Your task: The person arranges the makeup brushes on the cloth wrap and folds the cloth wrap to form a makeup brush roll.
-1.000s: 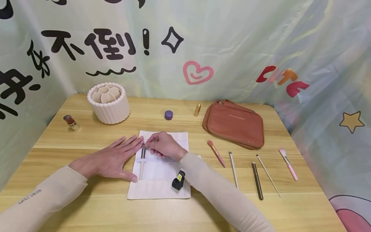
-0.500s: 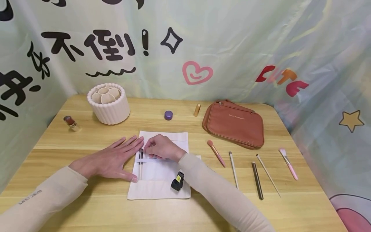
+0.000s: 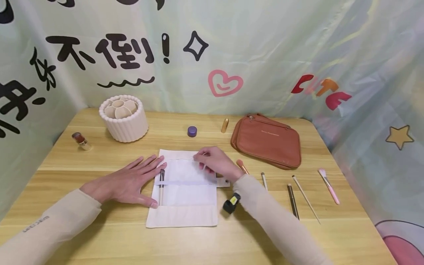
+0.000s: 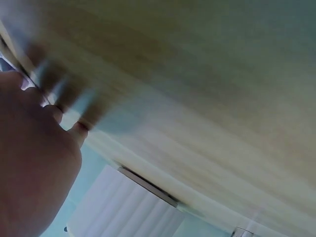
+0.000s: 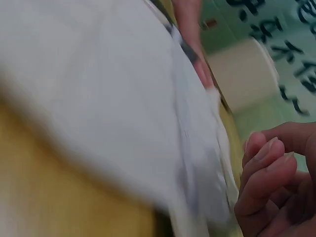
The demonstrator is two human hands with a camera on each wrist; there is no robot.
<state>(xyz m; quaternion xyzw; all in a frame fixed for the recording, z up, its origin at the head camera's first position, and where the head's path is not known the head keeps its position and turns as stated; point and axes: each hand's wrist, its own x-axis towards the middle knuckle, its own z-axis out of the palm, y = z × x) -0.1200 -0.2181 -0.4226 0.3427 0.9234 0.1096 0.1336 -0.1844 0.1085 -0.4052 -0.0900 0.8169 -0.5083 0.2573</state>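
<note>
A white cloth brush roll (image 3: 185, 216) lies unfolded on the table, with an elastic strap across its middle. One makeup brush (image 3: 161, 187), dark at its bristle end, is tucked under the strap along the roll's left side. My left hand (image 3: 126, 184) rests with fingers spread on the table, its fingertips and thumb tip on the roll's left edge. Over the roll's upper right corner is my right hand (image 3: 216, 162). In the right wrist view the right hand's fingers (image 5: 266, 182) are loosely bent and hold nothing.
Several makeup brushes lie to the right, including a pink-handled brush (image 3: 331, 189) and a dark brush (image 3: 293, 202). Behind them is a brown zipped bag (image 3: 268, 141). A white ribbed pot (image 3: 126, 125), a purple lid (image 3: 192, 131), a gold tube (image 3: 225, 125) and a small bottle (image 3: 81, 141) stand farther back.
The brush head shifted slightly left as my right hand worked beside it. My right hand then left the brush and moved right and away across the roll. My left hand stayed in place.
</note>
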